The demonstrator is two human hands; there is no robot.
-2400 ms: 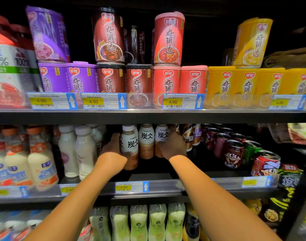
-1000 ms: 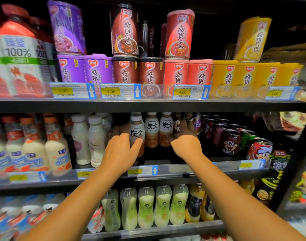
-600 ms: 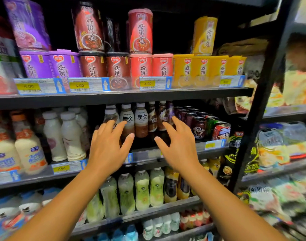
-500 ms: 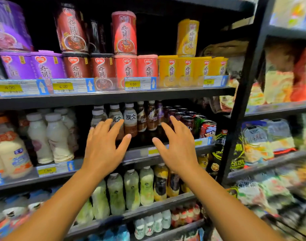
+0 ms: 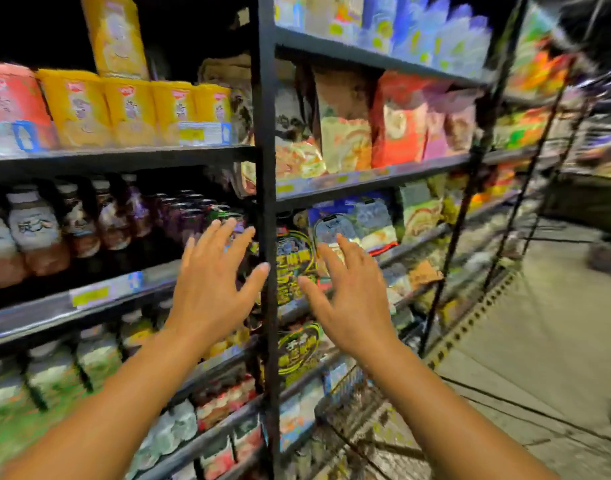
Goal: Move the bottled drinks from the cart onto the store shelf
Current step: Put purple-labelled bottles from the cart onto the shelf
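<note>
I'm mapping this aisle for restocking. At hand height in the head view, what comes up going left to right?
Brown bottles → dark cans → left hand → black upright → right hand → snack bags.

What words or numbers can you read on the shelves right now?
None can be read for sure; the picture is blurred.
Brown bottles: white labels with dark characters, smeared.
Yellow cups: red logo, unreadable.
Yellow price tag: number blurred.
Black and yellow packets: lettering illegible.
</note>
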